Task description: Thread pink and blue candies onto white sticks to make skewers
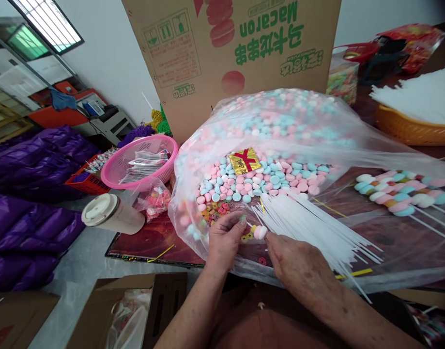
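Between my hands, over the table's front edge, is a white stick threaded with marshmallows in pink and white and a yellowish gummy ring. My right hand is closed at the marshmallow end, its fingertips gripping the stick. My left hand pinches thumb and finger together at the stick's other end; whatever lies between them is hidden. Small gummy rings lie loose just beyond my left hand. Behind them, pink, blue and white marshmallows spill from a large clear plastic bag. A bundle of white sticks rests beside my right hand.
Finished-looking candy skewers lie at right. A pink basket of packets and a lidded cup stand at left. Behind the bag rises a cardboard box. An orange basket of white sticks is at far right. An open carton sits below.
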Action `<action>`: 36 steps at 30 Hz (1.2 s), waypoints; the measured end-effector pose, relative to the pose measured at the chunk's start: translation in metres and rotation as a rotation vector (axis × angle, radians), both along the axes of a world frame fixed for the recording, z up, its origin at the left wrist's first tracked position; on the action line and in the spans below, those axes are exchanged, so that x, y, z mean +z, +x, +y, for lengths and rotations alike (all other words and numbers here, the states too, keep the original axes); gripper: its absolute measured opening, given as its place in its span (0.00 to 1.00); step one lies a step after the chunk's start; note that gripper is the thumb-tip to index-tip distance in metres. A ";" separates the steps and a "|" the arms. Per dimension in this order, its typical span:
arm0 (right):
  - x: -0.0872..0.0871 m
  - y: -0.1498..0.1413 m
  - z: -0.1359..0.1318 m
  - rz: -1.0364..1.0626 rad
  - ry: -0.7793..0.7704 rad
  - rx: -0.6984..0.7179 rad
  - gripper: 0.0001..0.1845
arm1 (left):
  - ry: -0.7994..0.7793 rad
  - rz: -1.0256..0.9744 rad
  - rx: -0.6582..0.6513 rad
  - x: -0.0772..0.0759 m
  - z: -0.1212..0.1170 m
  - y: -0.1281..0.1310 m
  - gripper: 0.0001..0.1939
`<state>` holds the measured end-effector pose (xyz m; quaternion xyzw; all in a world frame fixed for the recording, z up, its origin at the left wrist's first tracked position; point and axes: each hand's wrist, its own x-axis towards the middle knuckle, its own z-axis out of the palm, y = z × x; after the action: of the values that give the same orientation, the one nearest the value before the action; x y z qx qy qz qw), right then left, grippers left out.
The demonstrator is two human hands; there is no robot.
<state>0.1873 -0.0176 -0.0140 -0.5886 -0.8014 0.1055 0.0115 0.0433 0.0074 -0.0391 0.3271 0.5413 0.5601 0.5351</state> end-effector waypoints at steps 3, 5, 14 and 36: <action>0.002 -0.004 -0.002 -0.057 0.011 -0.003 0.10 | 0.101 0.299 0.112 -0.007 -0.005 0.009 0.10; 0.002 -0.006 -0.004 -0.080 0.023 -0.005 0.10 | 0.112 0.375 0.158 -0.011 -0.007 0.015 0.10; -0.017 -0.013 -0.006 0.031 0.045 -0.006 0.09 | 0.093 0.363 0.181 -0.010 -0.007 0.026 0.09; -0.024 -0.016 0.003 0.065 0.092 0.012 0.10 | 0.201 0.661 -0.035 -0.022 -0.022 0.018 0.11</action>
<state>0.1708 -0.0146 -0.0381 -0.5789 -0.8081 0.0879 0.0640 0.0609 -0.0142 -0.0608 0.5512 0.6217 0.4652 0.3053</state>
